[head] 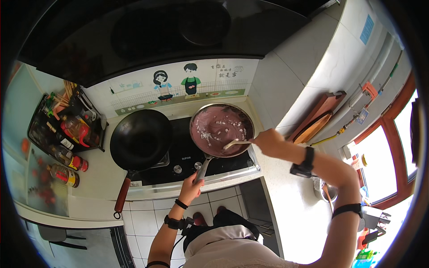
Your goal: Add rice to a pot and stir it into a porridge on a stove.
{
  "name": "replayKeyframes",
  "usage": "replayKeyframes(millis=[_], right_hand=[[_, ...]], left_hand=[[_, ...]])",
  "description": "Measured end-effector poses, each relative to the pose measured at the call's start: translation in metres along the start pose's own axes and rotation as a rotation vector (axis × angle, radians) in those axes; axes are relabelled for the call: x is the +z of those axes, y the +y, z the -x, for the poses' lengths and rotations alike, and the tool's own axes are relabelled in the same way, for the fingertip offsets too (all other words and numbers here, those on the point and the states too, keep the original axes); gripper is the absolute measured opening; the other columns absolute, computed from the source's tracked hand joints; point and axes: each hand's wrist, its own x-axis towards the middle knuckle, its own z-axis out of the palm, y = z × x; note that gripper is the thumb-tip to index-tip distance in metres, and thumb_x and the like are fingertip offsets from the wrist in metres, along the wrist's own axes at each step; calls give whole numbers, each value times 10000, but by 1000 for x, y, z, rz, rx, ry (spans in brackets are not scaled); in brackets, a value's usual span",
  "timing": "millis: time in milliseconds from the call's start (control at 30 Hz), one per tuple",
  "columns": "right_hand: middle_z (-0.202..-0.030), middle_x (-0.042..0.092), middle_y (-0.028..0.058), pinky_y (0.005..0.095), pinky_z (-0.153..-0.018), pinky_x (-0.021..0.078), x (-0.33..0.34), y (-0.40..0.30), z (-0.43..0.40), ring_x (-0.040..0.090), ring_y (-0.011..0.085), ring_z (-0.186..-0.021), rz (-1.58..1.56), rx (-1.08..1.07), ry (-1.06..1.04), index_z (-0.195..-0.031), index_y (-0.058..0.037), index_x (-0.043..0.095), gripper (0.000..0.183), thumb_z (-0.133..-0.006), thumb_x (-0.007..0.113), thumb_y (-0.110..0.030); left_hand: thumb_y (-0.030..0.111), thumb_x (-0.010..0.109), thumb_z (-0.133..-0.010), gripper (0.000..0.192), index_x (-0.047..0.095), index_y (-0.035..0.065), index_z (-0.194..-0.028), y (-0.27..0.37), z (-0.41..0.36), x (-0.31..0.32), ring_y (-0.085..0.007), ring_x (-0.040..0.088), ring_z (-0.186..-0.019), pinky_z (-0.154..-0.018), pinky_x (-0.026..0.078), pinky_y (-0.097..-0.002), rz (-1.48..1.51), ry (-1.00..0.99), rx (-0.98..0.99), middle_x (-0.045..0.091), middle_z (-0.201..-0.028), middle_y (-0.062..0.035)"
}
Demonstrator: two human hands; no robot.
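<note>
A steel frying pan (pixel 253 129) rests on the right burner of the black gas hob (pixel 186 167). Thick purple-pink paste (pixel 218 125) covers its bottom, with white powder (pixel 204 135) scattered in patches on top. My left hand (pixel 191 187) is closed around the pan's metal handle (pixel 202 170). From the right, my right hand (pixel 269 143) grips the handle of a pale spatula (pixel 234 143), whose blade sits in the paste near the pan's right front side. The underside of the blade is hidden by paste.
A black wok (pixel 140 139) with a wooden handle (pixel 122 197) stands on the left burner. Bottles (pixel 65 155) and a utensil rack (pixel 95 130) line the left counter. Cutting boards (pixel 315 120) lean on the right wall. A pot (pixel 325 191) stands on the right counter. Overhead hangs a range hood (pixel 150 37).
</note>
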Motion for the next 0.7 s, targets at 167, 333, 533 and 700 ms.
replayKeyframes(millis=[167,333,533,700], right_hand=[[-780,666,116,362,-609,523,27,-8,-40,665,263,-753,-87,73,219,-749,-73,674,118,-754,567,-124],[-788,669,117,357,-613,525,19,-6,-83,665,253,-766,-51,99,303,-764,-82,671,110,-757,573,-133],[-821,648,134,358,-634,533,29,-10,-70,658,265,-757,-49,-64,74,-1039,-66,614,280,-770,548,-103],[-776,666,106,376,-599,522,-38,23,12,665,271,-733,-32,-46,87,-851,-53,656,153,-786,526,-101]], left_hand=[[122,568,-862,507,417,65,-1342,3,0,2,-51,423,-412,-360,332,-201,-47,16,-1,528,-677,1],[125,570,-864,507,415,64,-1343,3,1,2,-50,426,-418,-363,330,-197,-60,30,-6,541,-688,-6],[119,570,-865,504,416,64,-1342,3,1,2,-47,419,-427,-369,325,-193,-40,20,-5,548,-705,-9],[116,571,-867,501,417,63,-1341,6,5,3,-43,416,-438,-377,326,-190,-19,38,-12,555,-715,-8]])
